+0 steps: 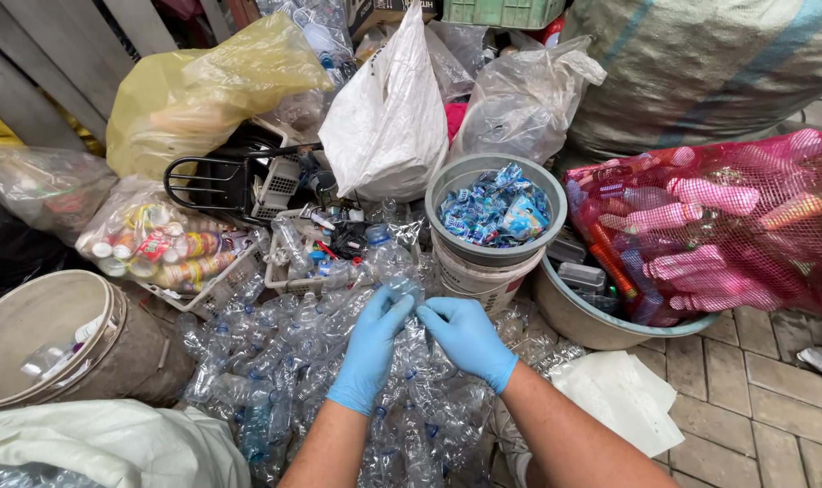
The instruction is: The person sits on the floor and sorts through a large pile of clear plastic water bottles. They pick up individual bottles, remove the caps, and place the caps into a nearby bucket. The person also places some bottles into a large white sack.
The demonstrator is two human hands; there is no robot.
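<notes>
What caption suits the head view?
Blue-gloved left hand and right hand grip a clear plastic bottle above a bottle pile.

Grey brick paving [745,398], grey slatted wooden fence [59,54], daylight.

Grey bucket [443,194], red mesh sack [745,226].

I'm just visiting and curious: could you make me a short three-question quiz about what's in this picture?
1. What colour are the gloves on the left hand and right hand?
2. True or false: the grey bucket holds torn labels.
3. What fills the red mesh sack: A pink bottles, B cans, C paper?

Key: 1 blue; 2 true; 3 A. Both hands grip one clear plastic bottle above the bottle pile.
</notes>
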